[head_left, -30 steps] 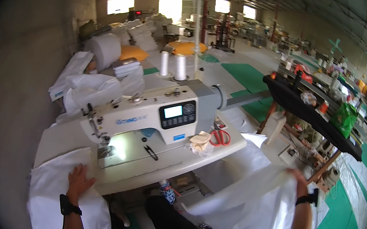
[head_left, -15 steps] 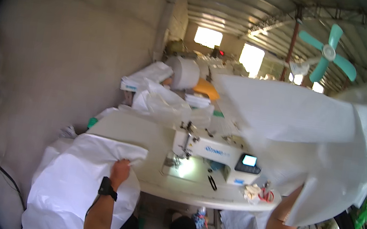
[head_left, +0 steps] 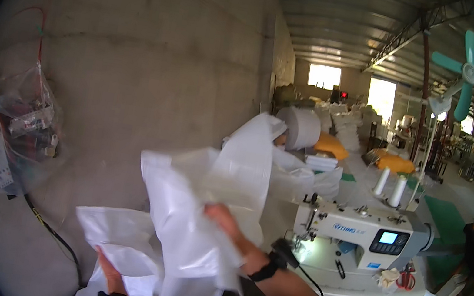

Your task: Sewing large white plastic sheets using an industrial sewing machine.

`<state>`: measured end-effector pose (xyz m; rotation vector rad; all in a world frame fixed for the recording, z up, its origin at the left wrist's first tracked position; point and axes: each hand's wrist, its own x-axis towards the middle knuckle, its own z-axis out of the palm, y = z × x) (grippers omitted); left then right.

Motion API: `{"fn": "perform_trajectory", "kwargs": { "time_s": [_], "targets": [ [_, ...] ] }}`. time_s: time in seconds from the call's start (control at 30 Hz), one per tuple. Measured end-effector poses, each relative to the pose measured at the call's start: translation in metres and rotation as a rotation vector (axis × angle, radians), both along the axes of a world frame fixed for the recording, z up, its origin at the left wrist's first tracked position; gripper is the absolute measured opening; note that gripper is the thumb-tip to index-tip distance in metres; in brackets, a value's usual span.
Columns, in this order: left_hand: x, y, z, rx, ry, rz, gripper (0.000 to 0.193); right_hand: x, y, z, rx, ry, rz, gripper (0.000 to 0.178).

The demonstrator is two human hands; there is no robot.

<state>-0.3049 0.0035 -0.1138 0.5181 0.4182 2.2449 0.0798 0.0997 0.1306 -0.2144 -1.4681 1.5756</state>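
Observation:
A large glossy white plastic sheet [head_left: 186, 244] hangs in folds before me, left of the sewing machine. My right hand [head_left: 223, 219] reaches across to the left and grips it near its middle; motion smears the fingers. Lower left, my left hand [head_left: 110, 271] is closed on a second white plastic sheet [head_left: 115, 225], which bunches over my lap. Folds hide part of the fingers. Whether these sheets are sacks I cannot tell. The white sewing machine [head_left: 353, 233], lamp and screen lit, stands on its table right of my right hand.
Red-handled scissors [head_left: 407, 277], a crumpled cloth [head_left: 388, 278] and black thread snips [head_left: 340, 269] lie by the machine. Two white thread cones [head_left: 389, 186] stand behind it. A teal fan [head_left: 469, 74] rises at right. A bare wall [head_left: 156, 74] borders the left.
My right hand has swung the big sheet from the far right over to the left, past the machine. My left hand is lower and farther left. The view has turned left.

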Motion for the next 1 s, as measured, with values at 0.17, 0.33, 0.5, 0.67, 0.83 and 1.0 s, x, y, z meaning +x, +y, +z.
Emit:
{"fn": "perform_trajectory", "kwargs": {
  "time_s": [0.17, 0.33, 0.5, 0.67, 0.83, 1.0],
  "targets": [
    [-0.041, -0.138, 0.093, -0.177, 0.134, 0.467, 0.062, -0.03, -0.046, -0.138, 0.901, -1.125, -0.358, 0.027],
    [-0.039, -0.164, 0.159, -0.205, 0.1, 0.561, 0.063, -0.039, -0.034, -0.135, 0.08, -0.952, 0.685, 0.046],
    [-0.051, -0.193, 0.172, -0.147, 0.074, 0.668, 0.061, 0.006, 0.098, -0.097, 0.881, -0.803, -0.902, 0.043],
    [-0.083, -0.241, 0.175, -0.086, 0.084, 0.836, 0.054, 0.093, 0.164, -0.163, 0.204, -1.235, -1.115, 0.084],
    [-0.134, -0.206, 0.214, -0.193, 0.677, 0.975, 0.055, 0.038, 0.186, -0.223, 0.146, -0.201, -0.109, 0.034],
    [-0.103, -0.117, 0.257, -0.074, 0.831, 0.866, 0.056, -0.075, 0.039, -0.02, -0.245, 0.301, 0.193, 0.059]
  ]
}}
